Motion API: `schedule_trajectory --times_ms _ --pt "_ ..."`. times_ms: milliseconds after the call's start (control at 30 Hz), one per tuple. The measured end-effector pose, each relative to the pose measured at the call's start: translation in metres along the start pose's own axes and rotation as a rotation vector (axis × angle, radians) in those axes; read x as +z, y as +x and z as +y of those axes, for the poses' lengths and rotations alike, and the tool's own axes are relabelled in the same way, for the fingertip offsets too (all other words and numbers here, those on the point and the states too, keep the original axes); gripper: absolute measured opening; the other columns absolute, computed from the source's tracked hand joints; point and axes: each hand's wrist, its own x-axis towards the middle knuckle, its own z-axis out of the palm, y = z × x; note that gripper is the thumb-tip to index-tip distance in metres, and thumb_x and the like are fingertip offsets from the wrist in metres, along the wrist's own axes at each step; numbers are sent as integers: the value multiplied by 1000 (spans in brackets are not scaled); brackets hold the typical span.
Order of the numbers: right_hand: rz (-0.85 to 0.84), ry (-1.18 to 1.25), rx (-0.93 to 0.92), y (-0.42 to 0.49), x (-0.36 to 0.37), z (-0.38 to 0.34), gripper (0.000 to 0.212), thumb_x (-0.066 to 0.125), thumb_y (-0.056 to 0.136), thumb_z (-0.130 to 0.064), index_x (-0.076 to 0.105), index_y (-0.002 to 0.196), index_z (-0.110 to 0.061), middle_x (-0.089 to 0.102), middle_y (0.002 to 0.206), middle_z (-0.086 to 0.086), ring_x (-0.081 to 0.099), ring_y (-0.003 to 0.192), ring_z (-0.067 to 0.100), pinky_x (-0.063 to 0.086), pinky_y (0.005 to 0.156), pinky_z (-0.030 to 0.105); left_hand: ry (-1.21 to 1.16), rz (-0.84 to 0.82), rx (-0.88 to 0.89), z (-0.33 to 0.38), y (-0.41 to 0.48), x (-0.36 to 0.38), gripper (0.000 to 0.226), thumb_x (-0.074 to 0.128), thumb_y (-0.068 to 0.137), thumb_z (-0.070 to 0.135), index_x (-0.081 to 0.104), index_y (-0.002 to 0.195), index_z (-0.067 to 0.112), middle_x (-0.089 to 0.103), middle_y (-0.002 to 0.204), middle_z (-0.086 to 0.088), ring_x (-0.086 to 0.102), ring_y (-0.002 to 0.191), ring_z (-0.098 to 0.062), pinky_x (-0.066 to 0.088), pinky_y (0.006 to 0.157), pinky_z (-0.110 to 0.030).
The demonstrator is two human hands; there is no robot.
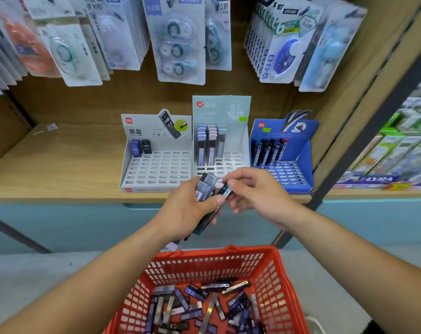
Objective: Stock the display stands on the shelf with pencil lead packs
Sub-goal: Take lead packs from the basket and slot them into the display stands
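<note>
Three slotted display stands sit side by side on the wooden shelf [60, 169]: a white stand [156, 169] with two dark HB 0.7 packs at its back left, a pale middle stand [220, 141] with several lilac and grey packs, and a blue stand [286, 165] with several dark packs. My left hand [187, 208] grips a bunch of pencil lead packs [205, 186] in front of the shelf edge. My right hand [255, 191] pinches one dark pack [226, 191] at the top of that bunch. Below, a red basket [274, 280] holds several loose packs.
Blister cards of correction tape hang on hooks above the stands. Boxed goods fill the neighbouring shelf at the right behind a dark upright post. A teal cabinet front runs under the shelf. The shelf left of the white stand is bare wood.
</note>
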Motion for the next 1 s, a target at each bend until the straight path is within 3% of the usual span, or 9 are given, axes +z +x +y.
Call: schedule_trajectory --times_ms 133,333,500,600,700,800,867,1000 --pt "100 36 16 -6 -15 4 10 56 101 -8 66 99 -7 66 80 14 66 61 18 59 59 29 -47 36 -66 0 -4 -2 12 66 98 19 57 95 10 76 83 -13 70 59 -18 57 58 -29" --pt "133 153 22 -10 -25 12 4 61 98 -7 63 100 -4 69 70 8 72 67 22 63 65 32 -26 132 -50 -3 1 -11 17 68 96 24 59 96 9 68 69 -6 66 57 -16 51 52 -26" --pt "92 206 90 -6 -24 19 11 53 101 -1 59 94 -7 67 68 9 72 65 21 61 66 33 -18 155 -2 -5 7 -17 18 69 95 17 60 99 2 75 79 -9 56 54 -14 49 53 -28" --pt "9 -110 58 -2 -21 27 22 52 95 2 63 88 -16 66 76 5 67 67 18 54 70 37 3 186 3 -3 10 -15 16 70 95 15 59 97 4 71 65 -3 54 50 -11 47 48 -23" --pt "-52 -381 -74 0 -10 29 14 66 90 -11 62 89 -25 69 77 -6 64 74 21 51 77 41 28 175 15 -2 13 -6 16 72 93 16 59 94 7 65 56 2 53 48 -11 46 49 -25" --pt "-156 -349 -111 0 -3 26 6 64 97 -26 60 99 -22 72 76 -3 60 62 19 50 65 34 10 199 34 -1 16 -2 15 72 92 16 60 94 7 60 52 4 52 46 -10 46 49 -24" --pt "-191 -322 -124 1 -2 26 8 57 102 -24 60 100 -16 68 70 -2 54 53 19 46 57 29 -51 211 42 0 17 -4 14 72 93 17 62 98 8 60 55 2 53 48 -11 47 50 -25" --pt "-161 -222 -79 7 -3 29 13 53 104 -21 58 97 -11 57 64 -5 44 48 19 38 53 33 -97 171 33 3 17 -7 14 71 93 12 64 104 13 60 53 8 50 47 -9 46 49 -20"
